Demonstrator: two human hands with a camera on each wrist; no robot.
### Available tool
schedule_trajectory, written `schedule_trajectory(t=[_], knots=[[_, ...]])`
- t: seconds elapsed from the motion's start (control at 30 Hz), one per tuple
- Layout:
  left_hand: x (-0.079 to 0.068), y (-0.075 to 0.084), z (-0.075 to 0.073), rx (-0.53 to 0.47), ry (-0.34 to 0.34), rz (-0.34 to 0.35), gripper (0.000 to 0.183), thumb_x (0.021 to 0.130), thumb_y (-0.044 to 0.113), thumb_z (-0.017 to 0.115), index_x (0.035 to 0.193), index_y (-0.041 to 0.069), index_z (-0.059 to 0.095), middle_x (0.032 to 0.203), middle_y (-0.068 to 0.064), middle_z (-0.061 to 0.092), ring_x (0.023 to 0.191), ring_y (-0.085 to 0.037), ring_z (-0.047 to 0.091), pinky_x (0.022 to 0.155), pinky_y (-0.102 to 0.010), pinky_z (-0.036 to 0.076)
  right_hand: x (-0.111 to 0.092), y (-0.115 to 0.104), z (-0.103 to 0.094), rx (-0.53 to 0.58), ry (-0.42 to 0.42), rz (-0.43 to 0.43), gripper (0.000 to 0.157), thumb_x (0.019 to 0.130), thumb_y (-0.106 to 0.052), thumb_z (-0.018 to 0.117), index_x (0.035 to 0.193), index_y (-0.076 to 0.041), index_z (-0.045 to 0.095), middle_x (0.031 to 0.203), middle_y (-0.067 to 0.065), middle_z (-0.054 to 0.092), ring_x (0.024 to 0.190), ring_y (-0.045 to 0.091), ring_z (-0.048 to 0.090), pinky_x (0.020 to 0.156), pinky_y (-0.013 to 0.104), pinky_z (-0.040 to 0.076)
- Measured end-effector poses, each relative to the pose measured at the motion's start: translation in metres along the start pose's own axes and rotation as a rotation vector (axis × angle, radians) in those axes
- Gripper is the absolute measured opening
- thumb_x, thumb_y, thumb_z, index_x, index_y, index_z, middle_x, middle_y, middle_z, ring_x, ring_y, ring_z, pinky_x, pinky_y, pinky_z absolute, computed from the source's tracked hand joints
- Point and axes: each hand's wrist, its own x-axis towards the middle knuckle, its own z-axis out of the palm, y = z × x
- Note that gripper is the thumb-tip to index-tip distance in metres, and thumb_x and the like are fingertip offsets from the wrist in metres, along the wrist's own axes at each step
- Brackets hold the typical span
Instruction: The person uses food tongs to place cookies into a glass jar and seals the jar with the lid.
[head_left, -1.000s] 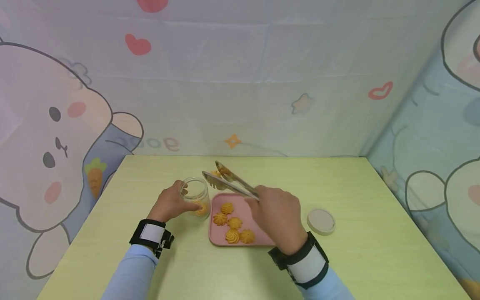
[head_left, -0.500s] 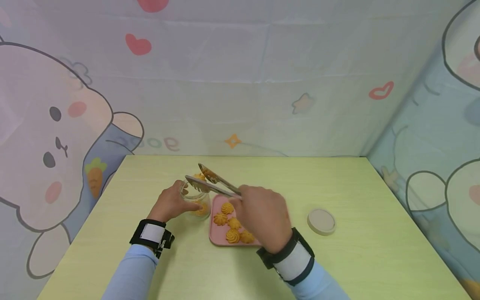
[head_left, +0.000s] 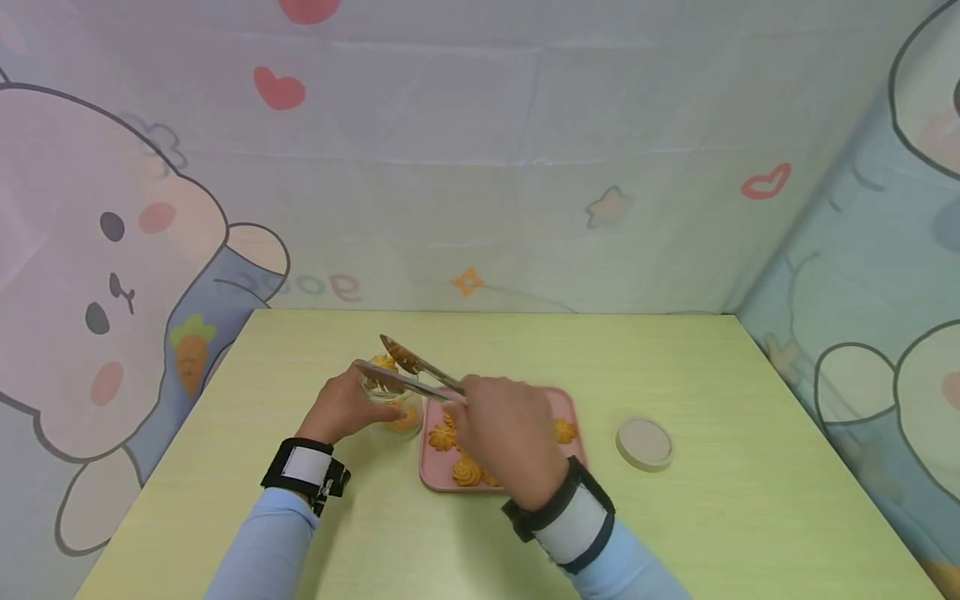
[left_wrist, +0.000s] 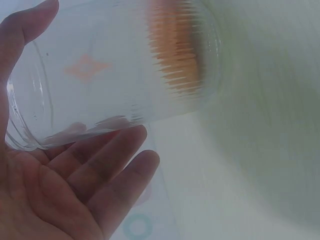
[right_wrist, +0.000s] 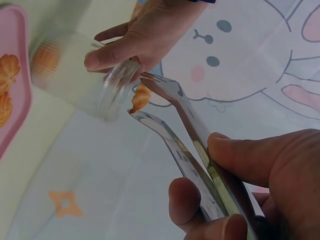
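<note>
My left hand holds a clear jar near its mouth, thumb on one side and fingers on the other. Low in the jar lies a ridged golden cookie. In my right hand are metal tongs, squeezed between thumb and fingers. Their tips pinch another piped cookie right at the jar's mouth. A pink tray stands just right of the jar, bearing several cookies; my right hand and the tongs hide part of it in the head view.
A round pale lid lies on the light wooden table, right of the tray. Behind the table hangs a printed cloth with cartoon figures, reaching round both sides.
My right hand has moved left with the tongs, carrying the cookie from behind the tray to over the jar's mouth. The left hand and the jar stay in place.
</note>
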Motion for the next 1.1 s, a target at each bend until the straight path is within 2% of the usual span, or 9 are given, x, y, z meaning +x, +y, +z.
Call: schedule_trajectory(t=[0.07, 0.13, 0.4, 0.7, 0.9, 1.1], knots=[[0.001, -0.001, 0.001, -0.009, 0.000, 0.015, 0.041, 0.066, 0.038, 0.084, 0.098, 0.017, 0.070, 0.111, -0.014, 0.066, 0.099, -0.031, 0.059, 0.082, -0.050, 0.049, 0.000, -0.001, 0.001, 0.003, -0.004, -0.003, 0.031, 0.086, -0.037, 0.067, 0.067, -0.014, 0.058, 0.048, -0.004, 0.043, 0.039, 0.012, 0.040, 0.033, 0.023, 0.021], [0.003, -0.002, 0.002, -0.008, 0.003, 0.022, 0.040, 0.066, 0.039, 0.084, 0.098, 0.019, 0.070, 0.109, -0.013, 0.067, 0.099, -0.030, 0.060, 0.082, -0.051, 0.050, 0.000, -0.001, 0.001, 0.004, -0.006, 0.000, 0.031, 0.086, -0.037, 0.066, 0.068, -0.014, 0.059, 0.048, -0.004, 0.043, 0.039, 0.012, 0.040, 0.033, 0.023, 0.021], [0.003, -0.002, 0.002, 0.002, 0.006, 0.007, 0.065, 0.065, 0.041, 0.084, 0.114, 0.012, 0.054, 0.115, -0.020, 0.063, 0.100, -0.035, 0.058, 0.083, -0.051, 0.049, -0.001, 0.003, 0.001, 0.001, 0.013, 0.026, 0.031, 0.085, -0.038, 0.068, 0.069, -0.014, 0.059, 0.049, -0.002, 0.045, 0.040, 0.014, 0.041, 0.033, 0.025, 0.022], [0.001, -0.002, 0.001, 0.037, -0.007, -0.023, 0.093, 0.064, 0.047, 0.083, 0.130, -0.003, 0.041, 0.120, -0.027, 0.060, 0.103, -0.039, 0.057, 0.083, -0.052, 0.050, -0.003, 0.010, 0.001, -0.006, 0.013, 0.054, 0.031, 0.085, -0.040, 0.067, 0.067, -0.016, 0.059, 0.048, -0.003, 0.047, 0.040, 0.013, 0.041, 0.033, 0.026, 0.024], [0.001, -0.003, 0.000, 0.052, -0.002, -0.036, 0.091, 0.062, 0.051, 0.082, 0.125, -0.004, 0.045, 0.110, -0.024, 0.063, 0.092, -0.033, 0.059, 0.077, -0.049, 0.051, -0.007, 0.018, 0.001, -0.024, 0.050, 0.043, 0.031, 0.083, -0.040, 0.069, 0.066, -0.015, 0.061, 0.046, -0.004, 0.046, 0.039, 0.012, 0.040, 0.032, 0.027, 0.028], [-0.001, 0.001, -0.001, 0.032, -0.008, -0.044, 0.090, 0.063, 0.048, 0.083, 0.127, -0.004, 0.044, 0.113, -0.025, 0.062, 0.094, -0.035, 0.058, 0.080, -0.051, 0.050, -0.009, 0.028, 0.002, -0.014, 0.039, 0.110, 0.029, 0.081, -0.039, 0.071, 0.071, -0.012, 0.065, 0.048, 0.000, 0.048, 0.040, 0.017, 0.043, 0.031, 0.029, 0.031]])
